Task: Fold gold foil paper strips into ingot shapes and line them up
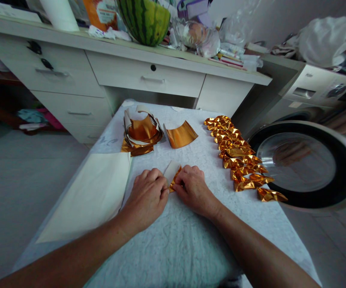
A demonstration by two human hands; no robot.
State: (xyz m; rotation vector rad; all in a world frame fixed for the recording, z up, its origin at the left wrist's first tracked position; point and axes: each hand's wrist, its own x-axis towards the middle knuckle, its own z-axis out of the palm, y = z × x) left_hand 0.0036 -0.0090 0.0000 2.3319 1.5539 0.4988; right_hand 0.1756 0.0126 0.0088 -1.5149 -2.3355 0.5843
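Near the middle of the cloth-covered table, a small sheet of gold and white paper lies between my two hands, partly folded. My left hand grips its left edge with curled fingers. On its right side, the thumb and fingers of my right hand pinch the gold part. Beyond them lies a single curved gold sheet. A curled stack of gold sheets sits to its left. Several folded gold pieces form a slanting row along the right side. The fingertips partly hide the paper.
A large cream paper sheet lies on the table's left. Behind stands a white desk with a cut watermelon and clutter. At the right, a washing machine's open round door adjoins the table edge.
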